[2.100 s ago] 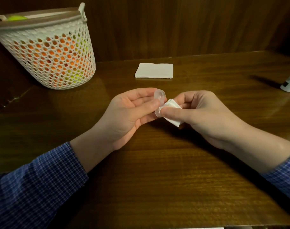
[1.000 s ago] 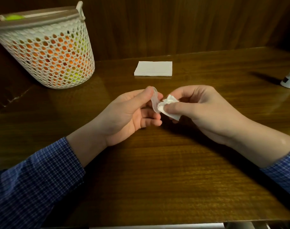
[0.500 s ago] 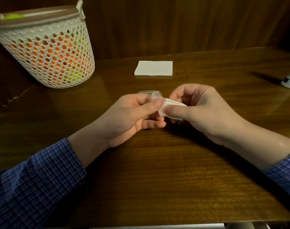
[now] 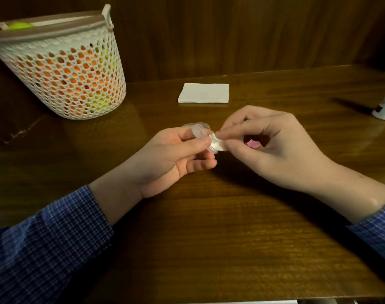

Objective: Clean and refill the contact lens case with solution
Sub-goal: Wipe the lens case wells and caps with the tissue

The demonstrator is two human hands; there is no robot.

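While the left hand (image 4: pixel 165 154) pinches the clear contact lens case (image 4: pixel 200 133) between thumb and forefinger, its remaining fingers (image 4: pixel 200 165) curl loosely beneath, and the case is held up off the bench (image 4: pixel 209 238), roughly midway between the two hands. One round well sits clear above the thumb, tilted toward the camera; the other well is covered by a small wad of tissue (image 4: pixel 216 143), so the case's long axis seems to run from upper left down to lower right, straight toward the right hand (image 4: pixel 279 154). That hand pinches the wad between thumb and forefinger and presses it against the lower well, its other fingers bent inward.

Relative to the case, a clear lid-like piece (image 4: pixel 197 125) lies on the bench just behind it, a pink cap (image 4: pixel 252 143) shows through the gap under the right hand's curled fingers, a folded napkin (image 4: pixel 203 93) rests further back, a mesh basket (image 4: pixel 62 71) stands well off to the far left, and the solution bottle (image 4: pixel 384 108) stands well away at the far right edge.

I judge this to be the wiping step, with refilling not yet begun. Since the bottle lies on the right hand's side, that hand is the nearer one to fetch it, once it lets go of the tissue.
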